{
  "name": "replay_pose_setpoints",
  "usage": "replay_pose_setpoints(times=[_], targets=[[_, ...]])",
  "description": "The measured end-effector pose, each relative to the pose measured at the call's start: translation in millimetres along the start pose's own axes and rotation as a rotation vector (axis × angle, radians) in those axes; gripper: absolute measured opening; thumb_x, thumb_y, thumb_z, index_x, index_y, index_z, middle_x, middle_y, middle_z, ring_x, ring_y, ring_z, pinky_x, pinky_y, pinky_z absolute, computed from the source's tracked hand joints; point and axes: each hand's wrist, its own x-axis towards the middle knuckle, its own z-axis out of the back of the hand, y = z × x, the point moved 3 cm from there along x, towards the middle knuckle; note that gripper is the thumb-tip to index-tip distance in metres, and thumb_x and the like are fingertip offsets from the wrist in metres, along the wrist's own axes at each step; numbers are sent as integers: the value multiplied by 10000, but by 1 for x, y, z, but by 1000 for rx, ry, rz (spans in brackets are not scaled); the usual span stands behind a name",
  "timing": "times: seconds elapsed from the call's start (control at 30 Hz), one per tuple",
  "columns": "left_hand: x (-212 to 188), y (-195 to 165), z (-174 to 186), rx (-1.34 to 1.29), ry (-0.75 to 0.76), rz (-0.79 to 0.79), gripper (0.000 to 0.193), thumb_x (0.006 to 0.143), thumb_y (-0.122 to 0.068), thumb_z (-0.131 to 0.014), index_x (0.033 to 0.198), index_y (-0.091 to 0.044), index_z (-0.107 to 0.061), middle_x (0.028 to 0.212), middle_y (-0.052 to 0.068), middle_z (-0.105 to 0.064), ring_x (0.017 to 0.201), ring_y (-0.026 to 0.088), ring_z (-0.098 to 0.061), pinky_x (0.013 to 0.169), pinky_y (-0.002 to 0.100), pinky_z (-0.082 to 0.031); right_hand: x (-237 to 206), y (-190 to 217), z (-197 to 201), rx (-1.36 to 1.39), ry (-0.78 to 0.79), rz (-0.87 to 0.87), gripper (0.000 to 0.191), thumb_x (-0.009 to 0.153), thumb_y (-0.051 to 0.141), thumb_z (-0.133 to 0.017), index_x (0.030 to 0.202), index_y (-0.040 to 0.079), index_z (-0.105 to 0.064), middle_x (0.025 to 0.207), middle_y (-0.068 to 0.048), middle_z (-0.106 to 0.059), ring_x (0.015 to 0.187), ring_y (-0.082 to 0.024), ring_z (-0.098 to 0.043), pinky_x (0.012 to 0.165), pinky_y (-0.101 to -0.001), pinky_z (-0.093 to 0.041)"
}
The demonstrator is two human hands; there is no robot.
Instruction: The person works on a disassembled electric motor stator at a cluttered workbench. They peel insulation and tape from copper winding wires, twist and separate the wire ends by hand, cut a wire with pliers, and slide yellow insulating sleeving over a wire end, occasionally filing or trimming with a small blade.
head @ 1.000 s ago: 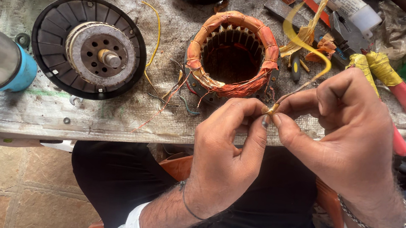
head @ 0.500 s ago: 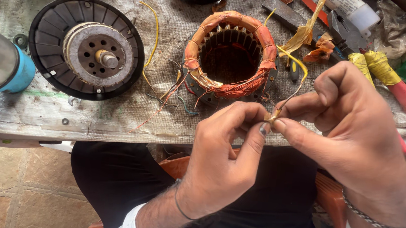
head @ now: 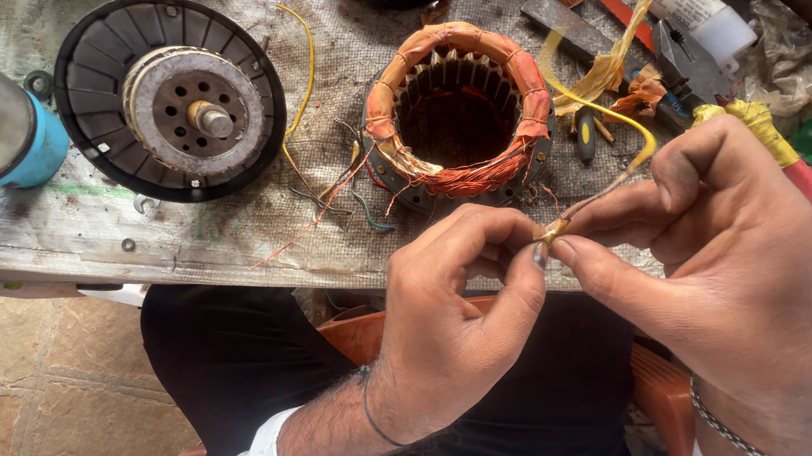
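Your left hand (head: 452, 313) and right hand (head: 724, 261) pinch the thin yellow wire (head: 590, 105) tip; it looks bendy and light, so hold near the end.

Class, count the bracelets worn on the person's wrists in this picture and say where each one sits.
2: a thin dark band on the left wrist and a braided metal bracelet on the right wrist. Sleeves may hide others.
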Motion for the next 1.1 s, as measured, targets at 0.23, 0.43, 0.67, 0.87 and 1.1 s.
replay_pose_setpoints(times=[0.23,0.43,0.67,0.87,1.1], targets=[[0,0,-2,54,-39,-65,110,972,-16,-713,1076,-2,-677,1043,76,-724,847,117,-771,784,244,-658,-4,5,-5,-29,-114,-6,443,834,-109,-720,1017,82,-365,936,-27,-533,1029,-162,-746,913,-285,-647],[-4,-4,-3,320,-142,-259,114,962,-11,-752,1052,-12,-682,996,98,-709,843,197,-747,740,268,-610,-5,5,-12,-36,-139,-10,451,853,-123,-726,1039,68,-363,982,-33,-521,1045,-169,-725,938,-285,-632],[-6,0,-7,477,-160,-383,152,974,-18,-733,1091,-16,-636,995,98,-674,838,234,-697,725,320,-573,-8,6,-18,-225,-118,38,459,852,-84,-740,1013,71,-340,918,-3,-425,1048,-165,-738,799,-213,-589],[1,12,-4,208,38,-122,106,954,-29,-684,1044,-3,-634,879,87,-676,741,163,-683,676,277,-561,-6,0,-9,-61,-74,-90,456,828,-91,-723,1048,69,-357,954,-14,-438,1084,-157,-700,856,-237,-576],[3,11,0,-20,78,92,92,947,-30,-679,1028,14,-673,944,55,-725,827,95,-734,755,236,-628,-2,-5,9,166,66,-162,448,837,-135,-662,1066,80,-343,1004,-115,-637,1088,-165,-705,882,-321,-619]])
